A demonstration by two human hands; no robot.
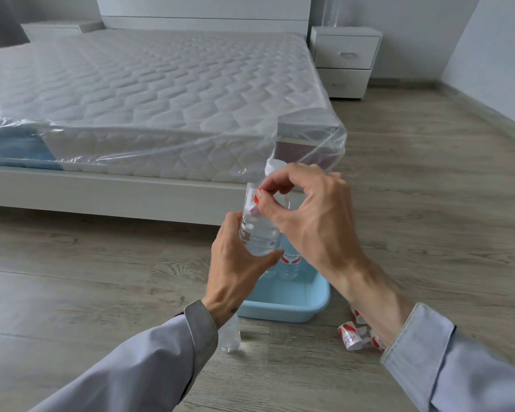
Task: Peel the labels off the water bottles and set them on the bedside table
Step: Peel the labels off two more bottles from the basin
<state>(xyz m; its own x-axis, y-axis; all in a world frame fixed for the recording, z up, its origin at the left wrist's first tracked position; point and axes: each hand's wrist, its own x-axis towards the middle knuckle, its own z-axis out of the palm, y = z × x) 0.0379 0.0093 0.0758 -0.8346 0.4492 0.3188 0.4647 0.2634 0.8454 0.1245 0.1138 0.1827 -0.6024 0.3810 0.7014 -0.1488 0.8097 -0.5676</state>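
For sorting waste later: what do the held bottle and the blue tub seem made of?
Clear water bottle: probably thin glossy plastic, see-through with light reflections. Light blue rectangular tub: apparently moulded plastic, opaque, smooth, with rounded rim and sheen.

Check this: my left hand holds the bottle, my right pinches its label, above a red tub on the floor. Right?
No: the head view shows the tub is light blue, not red. The left hand holds the bottle, the right hand pinches its label.

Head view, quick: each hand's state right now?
Left hand: holds the water bottle by its base.
Right hand: pinches the label on that bottle.
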